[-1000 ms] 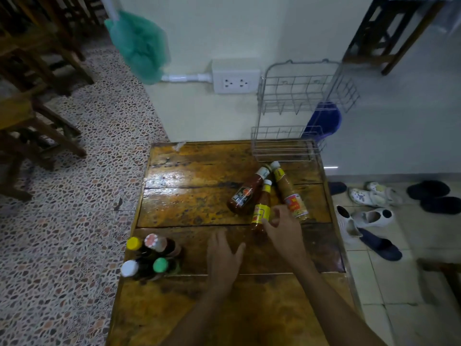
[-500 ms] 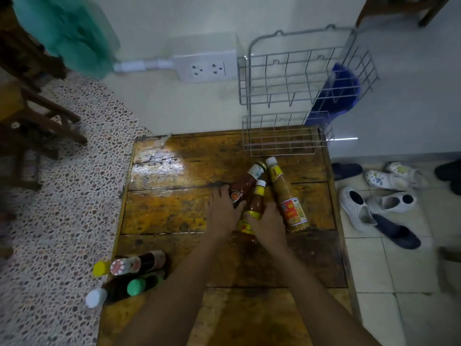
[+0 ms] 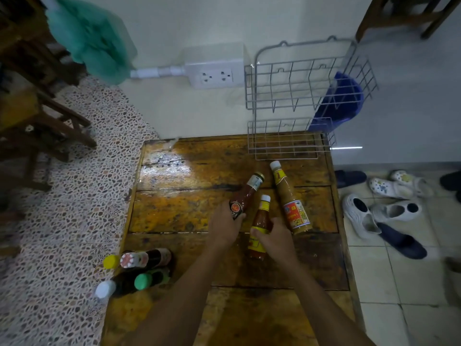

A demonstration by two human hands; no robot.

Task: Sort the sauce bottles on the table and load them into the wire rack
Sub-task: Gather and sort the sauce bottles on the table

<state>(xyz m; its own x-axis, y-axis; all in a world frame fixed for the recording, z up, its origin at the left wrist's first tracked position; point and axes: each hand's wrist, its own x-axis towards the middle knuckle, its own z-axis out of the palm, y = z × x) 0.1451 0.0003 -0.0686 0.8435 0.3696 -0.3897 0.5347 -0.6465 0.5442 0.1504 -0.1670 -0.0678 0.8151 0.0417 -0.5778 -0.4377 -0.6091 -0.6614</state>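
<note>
Gripping a dark-red gold-capped sauce bottle (image 3: pixel 245 196), the left hand (image 3: pixel 223 227) lay beside the right hand (image 3: pixel 275 239), which clasped a yellow-labelled chilli bottle (image 3: pixel 260 224); label text unreadable.

We note two bare forearms entering from the bottom edge | left hand (image 3: pixel 222 227) and right hand (image 3: pixel 276 239): no gloves, rings, watch or wristband seen by us | no sleeve reaches into view | nails too small to judge
</note>
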